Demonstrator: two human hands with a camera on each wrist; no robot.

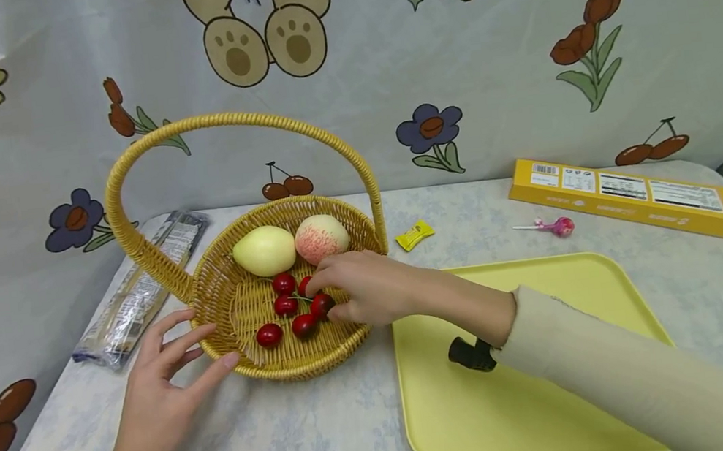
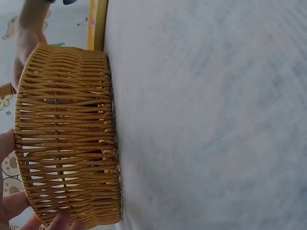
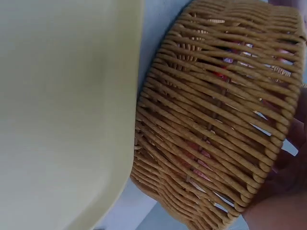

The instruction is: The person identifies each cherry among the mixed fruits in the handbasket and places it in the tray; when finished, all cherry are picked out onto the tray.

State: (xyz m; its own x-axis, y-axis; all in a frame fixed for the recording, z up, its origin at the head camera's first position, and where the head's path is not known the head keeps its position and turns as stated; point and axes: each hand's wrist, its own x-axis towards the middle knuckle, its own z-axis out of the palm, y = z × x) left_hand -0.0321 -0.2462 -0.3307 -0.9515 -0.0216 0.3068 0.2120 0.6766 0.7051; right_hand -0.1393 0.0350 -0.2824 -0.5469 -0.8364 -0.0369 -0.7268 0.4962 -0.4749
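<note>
A round wicker basket [image 1: 342, 351] with a tall handle holds several dark red cherries [image 1: 269, 335], a pale yellow-green pear [image 1: 265, 251] and a pinkish peach [image 1: 322, 238]. Over its right rim reaches my right hand [image 1: 368, 287], with index finger and thumb on either side of a dark cherry [image 1: 321, 305]; the other fingers are partly hidden. At the left front rim my left hand [image 1: 165, 386] has its fingers spread and touching the basket. In the left wrist view, fingertips [image 2: 60, 220] lie against the woven wall.
A yellow tray [image 1: 533, 413] stands right of the basket, under my right forearm. Behind it lie a yellow-wrapped candy [image 1: 414, 235], a lollipop [image 1: 560, 227] and a long yellow box [image 1: 626, 198]. A clear plastic packet [image 1: 143, 289] lies left of the basket.
</note>
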